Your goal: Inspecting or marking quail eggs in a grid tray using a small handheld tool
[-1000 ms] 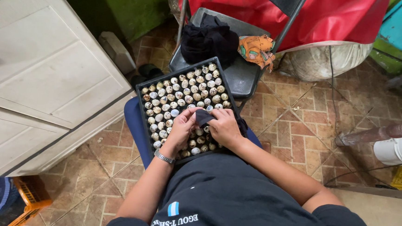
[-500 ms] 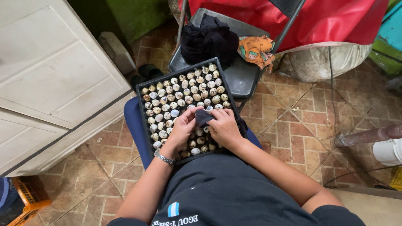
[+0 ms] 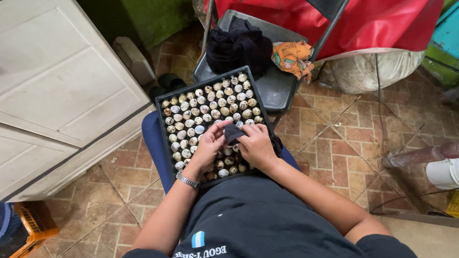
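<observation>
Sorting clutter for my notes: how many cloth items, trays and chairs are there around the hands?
Cloths: 3, dark rag, black bundle, orange cloth
Trays: 1, black egg tray
Chairs: 1, folding chair
Total: 5

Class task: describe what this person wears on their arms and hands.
Both arms are bare from the short sleeves of a dark T-shirt down. The left hand has a silver metal-link watch at the wrist. The right hand is bare, without gloves or visible rings.
</observation>
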